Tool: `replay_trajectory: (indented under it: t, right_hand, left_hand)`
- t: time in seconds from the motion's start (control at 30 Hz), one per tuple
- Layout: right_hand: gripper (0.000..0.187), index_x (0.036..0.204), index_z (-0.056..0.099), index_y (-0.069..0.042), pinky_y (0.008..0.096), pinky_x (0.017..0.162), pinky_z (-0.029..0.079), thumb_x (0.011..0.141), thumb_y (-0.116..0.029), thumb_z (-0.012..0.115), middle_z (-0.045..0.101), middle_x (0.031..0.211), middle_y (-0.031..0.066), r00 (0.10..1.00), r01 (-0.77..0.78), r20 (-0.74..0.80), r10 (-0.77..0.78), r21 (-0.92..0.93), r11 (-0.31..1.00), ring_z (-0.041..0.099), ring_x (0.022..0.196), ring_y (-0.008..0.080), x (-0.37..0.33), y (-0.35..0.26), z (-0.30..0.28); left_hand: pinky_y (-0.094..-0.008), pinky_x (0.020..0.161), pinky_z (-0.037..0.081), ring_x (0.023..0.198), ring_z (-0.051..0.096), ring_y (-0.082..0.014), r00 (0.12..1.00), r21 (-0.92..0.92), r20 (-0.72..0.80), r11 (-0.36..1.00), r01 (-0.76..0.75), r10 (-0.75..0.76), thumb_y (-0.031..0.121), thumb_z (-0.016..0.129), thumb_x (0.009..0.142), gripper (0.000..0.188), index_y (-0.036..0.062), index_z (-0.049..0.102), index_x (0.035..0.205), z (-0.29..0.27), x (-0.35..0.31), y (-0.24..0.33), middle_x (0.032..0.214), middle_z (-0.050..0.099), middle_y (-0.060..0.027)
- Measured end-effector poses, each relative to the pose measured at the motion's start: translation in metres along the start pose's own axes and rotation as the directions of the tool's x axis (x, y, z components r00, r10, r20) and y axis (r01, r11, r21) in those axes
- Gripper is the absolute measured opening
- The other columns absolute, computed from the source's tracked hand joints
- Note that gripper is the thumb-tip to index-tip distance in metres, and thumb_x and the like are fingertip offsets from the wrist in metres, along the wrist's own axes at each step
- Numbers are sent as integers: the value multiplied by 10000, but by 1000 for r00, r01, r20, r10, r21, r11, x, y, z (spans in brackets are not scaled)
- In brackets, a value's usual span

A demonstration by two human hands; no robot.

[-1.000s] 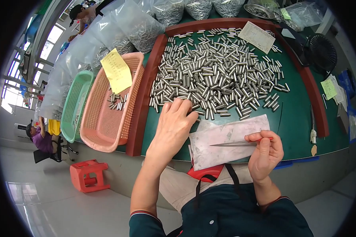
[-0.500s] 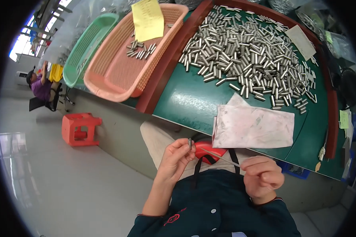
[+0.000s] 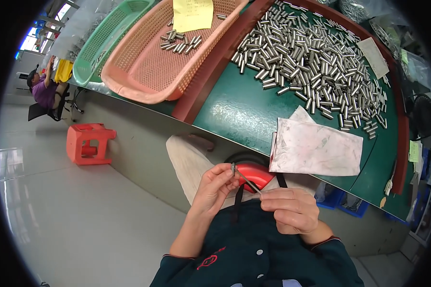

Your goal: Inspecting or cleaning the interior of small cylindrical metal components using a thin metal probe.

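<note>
In front of my lap, my left hand [image 3: 211, 190] pinches a small metal cylinder [image 3: 233, 168] upright between thumb and forefinger. My right hand [image 3: 294, 210] is closed on the end of a thin metal rod [image 3: 249, 182]. The rod slants up and left, its tip at the cylinder; whether it touches or enters it is too small to tell. Beyond my hands, a heap of similar metal cylinders [image 3: 316, 71] lies on the green tabletop [image 3: 225, 107]. A folded, stained white cloth [image 3: 316, 148] rests at the table's near edge.
A pink basket [image 3: 134, 93] with a few cylinders and a yellow note [image 3: 193, 14] stands left of a red-brown rail [image 3: 201, 88]. Beside it is a green basket [image 3: 84, 62]. A red stool [image 3: 88, 143] stands on the floor; a seated person [image 3: 44, 91] is farther off.
My right hand has moved left with the rod, bringing its tip up to the cylinder. My left hand keeps its pinch. The whole view has shifted slightly.
</note>
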State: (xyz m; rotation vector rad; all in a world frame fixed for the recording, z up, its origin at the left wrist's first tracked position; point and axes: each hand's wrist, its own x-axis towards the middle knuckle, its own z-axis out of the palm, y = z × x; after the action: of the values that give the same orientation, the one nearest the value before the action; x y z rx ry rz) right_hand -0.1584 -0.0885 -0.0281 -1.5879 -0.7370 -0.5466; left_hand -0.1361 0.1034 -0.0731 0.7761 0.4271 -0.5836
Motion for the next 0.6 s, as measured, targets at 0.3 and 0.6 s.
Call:
replay_trajectory:
  t: [0.3,0.6]
  right_hand:
    - [213,875,559,17,357,674,532,677,26,635,622,871,162,1000,-21,5,22,-36,999,626,808,306,2,2,5]
    - [279,900,564,19,337,645,533,687,-94,703,626,865,158,999,-28,-51,21,-148,989,630,792,294,-10,12,12]
  left_hand:
    - [-233,652,473,677,559,-121,998,67,-22,996,-52,54,56,569,813,112,19,557,918,0,-2,-4,790,596,-65]
    - [-231,662,463,696,560,-124,983,181,-18,967,-177,183,26,573,806,121,-13,558,920,-2,4,4,807,603,-89]
